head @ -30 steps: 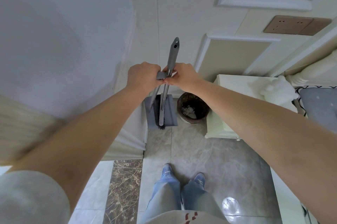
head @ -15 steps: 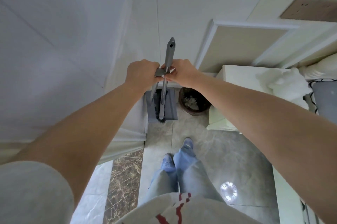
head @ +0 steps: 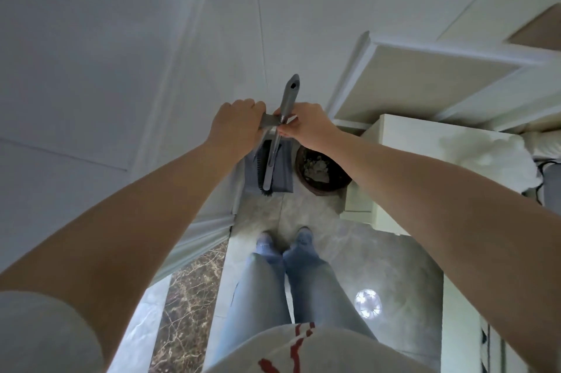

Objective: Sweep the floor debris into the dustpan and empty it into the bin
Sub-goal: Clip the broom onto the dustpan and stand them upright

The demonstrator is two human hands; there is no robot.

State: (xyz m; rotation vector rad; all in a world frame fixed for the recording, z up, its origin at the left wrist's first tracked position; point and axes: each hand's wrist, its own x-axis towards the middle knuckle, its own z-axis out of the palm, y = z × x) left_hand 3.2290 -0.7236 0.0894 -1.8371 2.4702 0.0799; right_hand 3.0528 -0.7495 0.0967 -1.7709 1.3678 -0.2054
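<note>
A grey long-handled broom (head: 288, 96) stands upright against the wall, its black bristles (head: 263, 170) low in the grey dustpan (head: 283, 174) on the floor. My left hand (head: 235, 123) grips the dustpan's grey handle top. Close beside it my right hand (head: 303, 126) pinches the broom's shaft where it meets that handle. A round dark bin (head: 323, 172) with pale rubbish inside stands just right of the dustpan.
A white cabinet (head: 425, 160) with a white cloth on it stands right of the bin. A white door and its frame (head: 209, 221) rise at left. My feet (head: 285, 239) stand on grey marble tiles, with a brown marble strip (head: 188, 312) at lower left.
My feet have stepped together and closer to the dustpan, and the view has tilted down. Both hands stay on the broom and dustpan handles.
</note>
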